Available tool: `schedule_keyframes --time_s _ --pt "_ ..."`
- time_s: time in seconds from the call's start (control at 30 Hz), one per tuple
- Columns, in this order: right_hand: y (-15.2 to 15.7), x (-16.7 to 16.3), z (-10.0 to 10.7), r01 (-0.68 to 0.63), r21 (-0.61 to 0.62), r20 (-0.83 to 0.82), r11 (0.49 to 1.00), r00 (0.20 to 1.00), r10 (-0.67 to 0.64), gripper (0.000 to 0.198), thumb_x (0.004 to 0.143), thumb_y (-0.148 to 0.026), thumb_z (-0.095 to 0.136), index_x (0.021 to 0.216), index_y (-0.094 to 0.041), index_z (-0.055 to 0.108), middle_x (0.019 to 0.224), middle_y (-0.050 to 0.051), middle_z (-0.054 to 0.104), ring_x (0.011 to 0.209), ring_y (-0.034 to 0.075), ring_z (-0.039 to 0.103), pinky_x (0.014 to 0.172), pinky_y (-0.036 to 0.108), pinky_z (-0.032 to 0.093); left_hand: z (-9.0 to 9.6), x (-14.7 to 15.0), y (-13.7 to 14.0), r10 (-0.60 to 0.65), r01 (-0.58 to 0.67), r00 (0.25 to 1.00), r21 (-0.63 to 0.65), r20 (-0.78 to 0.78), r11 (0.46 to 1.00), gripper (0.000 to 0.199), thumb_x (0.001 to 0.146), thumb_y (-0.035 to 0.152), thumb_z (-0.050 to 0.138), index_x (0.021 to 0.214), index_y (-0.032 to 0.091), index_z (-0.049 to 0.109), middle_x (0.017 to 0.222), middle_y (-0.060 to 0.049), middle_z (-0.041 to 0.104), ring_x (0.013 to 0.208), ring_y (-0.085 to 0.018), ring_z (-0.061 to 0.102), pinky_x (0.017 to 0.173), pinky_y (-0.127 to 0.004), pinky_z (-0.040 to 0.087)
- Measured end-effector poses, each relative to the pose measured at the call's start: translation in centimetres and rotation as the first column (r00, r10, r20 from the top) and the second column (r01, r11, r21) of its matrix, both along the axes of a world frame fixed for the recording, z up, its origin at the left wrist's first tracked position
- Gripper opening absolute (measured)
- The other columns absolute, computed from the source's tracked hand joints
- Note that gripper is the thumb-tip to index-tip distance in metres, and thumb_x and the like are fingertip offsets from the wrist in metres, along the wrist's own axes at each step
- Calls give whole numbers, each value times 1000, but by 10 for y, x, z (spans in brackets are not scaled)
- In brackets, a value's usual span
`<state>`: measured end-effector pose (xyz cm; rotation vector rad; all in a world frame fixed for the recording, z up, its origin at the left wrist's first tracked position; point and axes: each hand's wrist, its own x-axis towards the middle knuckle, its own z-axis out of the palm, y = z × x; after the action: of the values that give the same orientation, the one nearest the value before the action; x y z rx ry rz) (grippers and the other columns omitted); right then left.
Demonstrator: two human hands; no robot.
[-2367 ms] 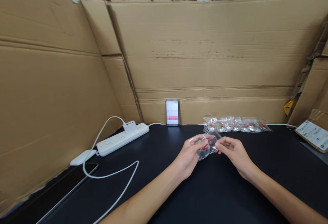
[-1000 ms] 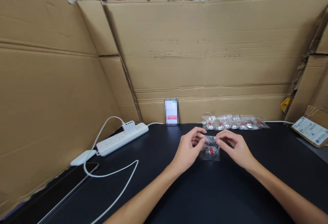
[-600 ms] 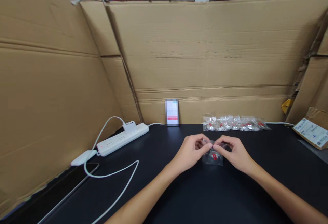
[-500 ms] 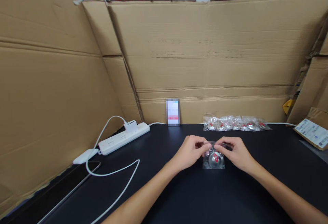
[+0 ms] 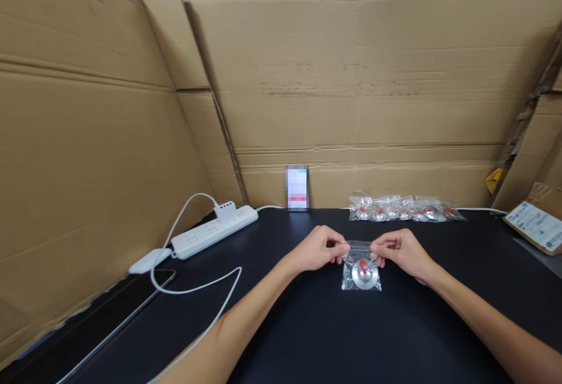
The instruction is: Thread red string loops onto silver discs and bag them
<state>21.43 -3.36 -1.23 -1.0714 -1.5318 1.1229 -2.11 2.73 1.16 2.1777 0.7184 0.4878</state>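
Observation:
A clear zip bag [image 5: 348,283] hangs between my hands near the middle of the dark table. Inside it is a round silver metal disc [image 5: 371,278] with a red loop [image 5: 363,265] on it. My left hand [image 5: 322,248] pinches the bag's upper left corner between thumb and fingers. On the other side, my right hand [image 5: 399,252] pinches the upper right corner. The bag's top strip stretches fairly straight between both pinches. Whether its bottom edge touches the table I cannot tell.
Several similar bagged discs [image 5: 404,211] lie in a row at the back right. A phone [image 5: 297,189] leans on the cardboard wall [image 5: 351,109]. At left are a white power strip [image 5: 197,240] and a cable [image 5: 211,283]; a labelled package [image 5: 536,226] is far right.
My hands have moved apart to the bag's two top corners, and its top edge now shows. The disc and red loop have shifted slightly left with the bag.

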Motion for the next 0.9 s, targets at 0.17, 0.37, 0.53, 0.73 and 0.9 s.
schedule_keyframes --time_s 0.17,0.37,0.53,0.73,0.9 --pt "0 1 -5 5 -3 -7 1000 1000 -5 29 75 -42 75 76 -14 74 66 7 71 54 14 61 55 27 50 -3 3 -1 37 -38 999 20 36 999 31 90 35 52 71 14 65 66 -2 65 59 -10 55 56 -20 40" --pt "5 2 -12 98 -18 -89 995 991 -100 37 73 -45 74 92 -12 70 80 11 73 56 14 60 48 27 49 -19 2 6 193 -178 976 -134 106 975 27 87 40 53 77 16 62 54 5 50 37 -6 41 36 -17 31" --pt "12 4 -21 151 -42 -131 988 979 -156 39 73 -45 73 91 -11 66 80 12 71 56 14 59 44 25 48 -34 -3 29 420 -394 878 -151 229 907 23 85 37 56 78 15 60 58 4 53 34 -5 40 29 -16 31" --pt "14 3 -24 177 -43 -124 983 976 -181 35 72 -44 72 85 -12 65 75 9 69 55 14 58 41 24 47 -42 9 65 592 -586 748 -119 299 801 16 85 27 53 82 14 61 70 -2 60 45 -8 50 32 -15 37" --pt "15 2 -22 172 -29 -130 985 976 -175 33 73 -44 71 82 -12 65 71 7 68 53 13 57 41 23 47 -45 26 98 651 -659 704 -78 284 748 14 86 21 54 84 12 65 72 -3 64 44 -5 50 34 -12 37"
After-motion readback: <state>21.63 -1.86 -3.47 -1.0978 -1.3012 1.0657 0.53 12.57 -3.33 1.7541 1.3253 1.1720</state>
